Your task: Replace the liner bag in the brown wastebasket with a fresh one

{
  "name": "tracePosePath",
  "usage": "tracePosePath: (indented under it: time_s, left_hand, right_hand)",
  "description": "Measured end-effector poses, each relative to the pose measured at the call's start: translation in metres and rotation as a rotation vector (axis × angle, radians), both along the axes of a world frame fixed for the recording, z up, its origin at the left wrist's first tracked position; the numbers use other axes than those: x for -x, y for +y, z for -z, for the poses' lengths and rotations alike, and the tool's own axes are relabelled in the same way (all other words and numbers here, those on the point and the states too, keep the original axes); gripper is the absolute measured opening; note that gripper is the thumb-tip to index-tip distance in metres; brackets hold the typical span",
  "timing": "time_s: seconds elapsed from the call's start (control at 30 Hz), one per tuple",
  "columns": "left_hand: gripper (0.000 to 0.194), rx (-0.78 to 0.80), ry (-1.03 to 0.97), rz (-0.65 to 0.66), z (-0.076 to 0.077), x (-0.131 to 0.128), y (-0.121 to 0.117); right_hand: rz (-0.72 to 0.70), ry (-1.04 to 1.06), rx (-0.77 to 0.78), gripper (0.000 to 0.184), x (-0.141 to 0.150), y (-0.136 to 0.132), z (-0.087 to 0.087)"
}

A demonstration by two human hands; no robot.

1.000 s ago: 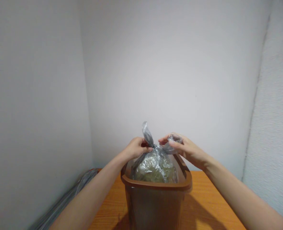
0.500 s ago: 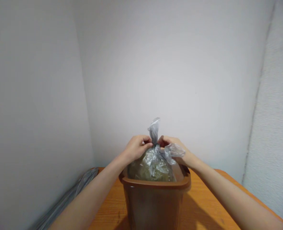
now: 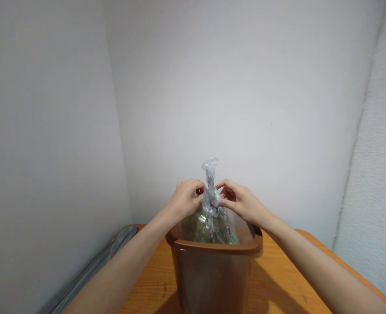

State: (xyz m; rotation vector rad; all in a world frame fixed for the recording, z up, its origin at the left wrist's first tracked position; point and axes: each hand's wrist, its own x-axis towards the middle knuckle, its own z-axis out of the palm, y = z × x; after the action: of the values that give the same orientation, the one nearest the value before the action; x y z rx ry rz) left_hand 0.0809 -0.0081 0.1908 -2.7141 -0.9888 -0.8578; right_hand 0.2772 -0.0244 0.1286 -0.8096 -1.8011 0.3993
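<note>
A clear plastic bag [image 3: 203, 226] with greenish contents sits in the mouth of a brown trash bin [image 3: 212, 279]. Its gathered neck stands upright above a crumpled knot of plastic [image 3: 211, 199]. From the left, my left hand [image 3: 189, 196] is closed at the knot, thumb and fingers pinching the bag. On the opposite side my right hand [image 3: 240, 199] has its thumb and forefinger at the knot's right edge, also pinching the plastic. Parts of the fingertips are hidden behind the bag.
The bin stands on an orange-brown wooden table [image 3: 154, 272]. Grey folded plastic [image 3: 114, 248] lies along the table's left side by the wall. Pale walls [image 3: 193, 87] rise behind and on both sides.
The loose flap of plastic that stuck out to the right is now folded in at the knot. My right hand has come round into fuller view, its fingertips at the knot.
</note>
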Motion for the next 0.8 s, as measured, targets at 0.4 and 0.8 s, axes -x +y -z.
tracePosePath:
  time_s: [0.4,0.8]
  left_hand:
    - [0.011,0.007,-0.050,-0.024,-0.009,0.019,-0.001]
    - [0.008,0.119,-0.112,0.014,-0.009,0.013,-0.003]
  right_hand:
    - [0.213,0.022,0.061,0.021,-0.034,-0.006,0.013]
    - [0.163,-0.094,-0.217,0.009,-0.004,-0.026,0.005]
